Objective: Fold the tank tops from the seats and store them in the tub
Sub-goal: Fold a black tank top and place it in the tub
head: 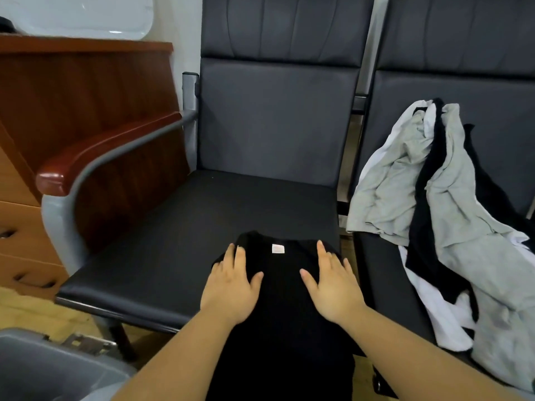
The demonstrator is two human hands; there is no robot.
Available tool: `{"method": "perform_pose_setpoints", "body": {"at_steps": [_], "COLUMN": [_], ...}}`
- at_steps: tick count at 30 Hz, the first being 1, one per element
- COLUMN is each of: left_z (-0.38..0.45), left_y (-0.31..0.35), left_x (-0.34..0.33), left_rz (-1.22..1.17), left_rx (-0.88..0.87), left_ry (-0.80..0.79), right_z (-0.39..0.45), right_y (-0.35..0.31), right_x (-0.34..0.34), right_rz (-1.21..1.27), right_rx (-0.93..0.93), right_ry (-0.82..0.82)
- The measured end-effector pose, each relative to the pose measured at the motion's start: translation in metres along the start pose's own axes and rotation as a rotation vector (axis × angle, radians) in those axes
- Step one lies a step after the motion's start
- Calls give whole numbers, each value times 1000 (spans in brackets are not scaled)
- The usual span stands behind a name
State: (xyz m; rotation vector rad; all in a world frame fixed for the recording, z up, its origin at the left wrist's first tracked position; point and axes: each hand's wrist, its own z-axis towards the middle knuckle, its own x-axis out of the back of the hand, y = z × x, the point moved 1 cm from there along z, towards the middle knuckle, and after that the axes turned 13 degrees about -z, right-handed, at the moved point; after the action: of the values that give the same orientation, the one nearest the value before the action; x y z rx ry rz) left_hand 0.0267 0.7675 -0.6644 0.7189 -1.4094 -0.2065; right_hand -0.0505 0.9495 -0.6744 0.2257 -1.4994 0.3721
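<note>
A black tank top (279, 319) with a small white label lies over the front right part of the left seat (162, 256) and hangs past its front edge. My left hand (231, 287) presses flat on the top's left side. My right hand (333, 287) presses flat on its right side, fingers straight. A heap of grey, white and black tank tops (451, 215) lies on the right seat. The grey tub (43, 369) shows at the bottom left corner.
A wooden armrest (95, 151) on a grey metal frame borders the left seat. Behind it stand a reddish wooden cabinet (86, 91) and drawers (20, 244). Dark seat backs (278, 117) rise at the rear.
</note>
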Motion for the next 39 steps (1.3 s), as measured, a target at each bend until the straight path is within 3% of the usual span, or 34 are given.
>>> {"method": "perform_pose_setpoints", "body": {"at_steps": [14, 20, 24, 27, 29, 32, 34, 39], "left_z": [145, 179, 180, 177, 175, 174, 166, 126], "left_y": [-25, -23, -22, -23, -22, -23, -24, -13], "left_x": [12, 12, 12, 13, 15, 16, 20, 31], "left_rz": [143, 272, 181, -19, -67, 87, 71, 220], "left_rx": [-47, 37, 22, 45, 130, 85, 48, 8], "left_ry": [-5, 246, 421, 485, 391, 165, 62, -97], "right_z": [144, 186, 188, 184, 186, 181, 170, 134], "right_y": [-2, 0, -3, -4, -1, 3, 6, 9], "right_x": [-13, -20, -21, -15, -16, -11, -7, 17], "right_rz": [-53, -98, -131, -17, -18, 47, 93, -5], "right_rx": [42, 70, 147, 122, 95, 103, 106, 172], "right_ry": [159, 401, 648, 435, 230, 118, 85, -103]}}
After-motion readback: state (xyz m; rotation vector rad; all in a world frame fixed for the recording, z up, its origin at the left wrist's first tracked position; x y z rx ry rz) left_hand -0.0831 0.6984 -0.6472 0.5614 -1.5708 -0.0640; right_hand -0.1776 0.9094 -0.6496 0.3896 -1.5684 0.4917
